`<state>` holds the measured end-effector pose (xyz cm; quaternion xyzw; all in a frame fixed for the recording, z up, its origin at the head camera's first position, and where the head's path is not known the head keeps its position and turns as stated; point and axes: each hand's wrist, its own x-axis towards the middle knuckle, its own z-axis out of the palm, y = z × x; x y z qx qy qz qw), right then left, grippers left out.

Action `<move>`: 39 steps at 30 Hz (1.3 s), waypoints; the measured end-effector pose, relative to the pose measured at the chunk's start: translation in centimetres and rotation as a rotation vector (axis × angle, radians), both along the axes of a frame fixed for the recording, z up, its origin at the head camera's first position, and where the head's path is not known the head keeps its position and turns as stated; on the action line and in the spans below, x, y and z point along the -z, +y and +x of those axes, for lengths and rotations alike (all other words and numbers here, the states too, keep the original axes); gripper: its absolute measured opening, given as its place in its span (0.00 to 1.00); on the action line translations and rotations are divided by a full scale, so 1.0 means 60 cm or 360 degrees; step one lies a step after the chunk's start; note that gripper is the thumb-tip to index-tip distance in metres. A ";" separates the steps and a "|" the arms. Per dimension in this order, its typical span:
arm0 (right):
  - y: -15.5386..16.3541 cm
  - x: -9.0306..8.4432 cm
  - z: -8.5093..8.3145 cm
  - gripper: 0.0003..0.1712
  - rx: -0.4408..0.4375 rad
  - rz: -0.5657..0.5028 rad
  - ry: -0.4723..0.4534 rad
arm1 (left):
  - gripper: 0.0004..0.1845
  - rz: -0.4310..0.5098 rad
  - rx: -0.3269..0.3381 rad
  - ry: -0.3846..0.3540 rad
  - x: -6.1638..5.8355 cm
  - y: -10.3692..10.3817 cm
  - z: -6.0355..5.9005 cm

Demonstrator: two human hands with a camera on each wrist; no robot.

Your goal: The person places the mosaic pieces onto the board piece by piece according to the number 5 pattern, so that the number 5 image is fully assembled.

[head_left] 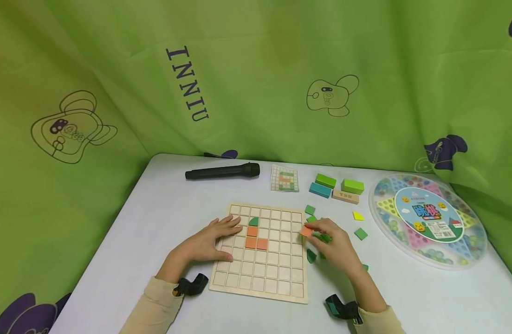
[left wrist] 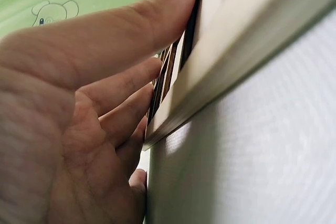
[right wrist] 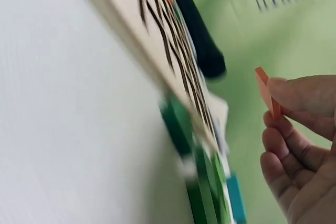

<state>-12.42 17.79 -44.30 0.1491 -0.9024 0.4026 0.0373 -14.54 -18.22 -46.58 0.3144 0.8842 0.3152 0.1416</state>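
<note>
A wooden grid board (head_left: 276, 273) lies on the white table (head_left: 155, 218). It holds three orange tiles (head_left: 256, 238) and a green quarter-round tile (head_left: 253, 221). My left hand (head_left: 216, 239) rests flat on the board's left edge (left wrist: 210, 82), fingers straight. My right hand (head_left: 333, 241) pinches an orange square tile (head_left: 306, 231) (right wrist: 266, 92) just off the board's right edge. Loose green tiles (head_left: 310, 210) lie around that hand, partly hidden under it.
A black microphone (head_left: 222, 172) and a pattern card (head_left: 284, 178) lie behind the board. Green, blue and wooden blocks (head_left: 337, 188) sit to the right, with yellow (head_left: 358, 215) and green (head_left: 360, 234) tiles. A round marble game box (head_left: 429, 218) fills the right side. Green curtain surrounds the table.
</note>
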 end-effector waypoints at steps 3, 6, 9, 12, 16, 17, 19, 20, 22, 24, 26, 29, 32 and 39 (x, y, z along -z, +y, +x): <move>-0.031 0.004 0.004 0.18 -0.0094 -0.0015 -0.0030 | 0.45 0.0004 -0.0008 0.0005 0.001 0.001 0.000; -0.059 0.009 0.008 0.17 -0.0161 -0.0019 -0.0079 | 0.45 0.0015 -0.0010 -0.0002 0.001 0.001 0.000; -0.082 0.015 0.011 0.16 -0.0195 -0.0005 -0.0122 | 0.45 0.0023 -0.0010 -0.0007 0.001 -0.001 0.000; -0.097 0.021 0.013 0.15 -0.0201 0.0014 -0.0153 | 0.45 0.0021 -0.0012 -0.0006 0.002 0.000 0.001; -0.109 0.030 0.014 0.14 -0.0192 0.0068 -0.0140 | 0.45 0.0022 -0.0007 0.0008 0.004 0.001 0.000; -0.111 0.033 0.014 0.14 -0.0193 0.0081 -0.0130 | 0.45 0.0022 -0.0005 0.0008 0.004 0.001 0.000; -0.114 0.037 0.015 0.14 -0.0197 0.0095 -0.0100 | 0.44 0.0020 0.0000 0.0007 0.004 0.002 0.000; -0.115 0.039 0.016 0.14 -0.0199 0.0095 -0.0089 | 0.44 0.0019 0.0001 0.0002 0.003 0.001 0.000; -0.116 0.042 0.016 0.14 -0.0208 0.0091 -0.0062 | 0.44 0.0014 -0.0001 -0.0003 0.001 0.001 0.000; -0.116 0.045 0.016 0.15 -0.0214 0.0080 -0.0049 | 0.44 0.0006 -0.0006 -0.0007 -0.001 0.001 0.000; -0.118 0.046 0.015 0.15 -0.0219 0.0061 -0.0056 | 0.44 0.0000 -0.0009 -0.0005 -0.003 -0.001 0.000; -0.118 0.044 0.014 0.16 -0.0226 0.0051 -0.0089 | 0.44 0.0004 -0.0010 0.0000 -0.005 -0.004 0.000; -0.116 0.041 0.012 0.18 -0.0236 0.0056 -0.0134 | 0.44 0.0009 -0.0007 0.0006 -0.004 -0.004 0.000; -0.091 0.023 0.009 0.22 -0.0254 -0.0072 -0.0213 | 0.44 0.0024 0.0006 -0.0026 -0.001 -0.002 0.000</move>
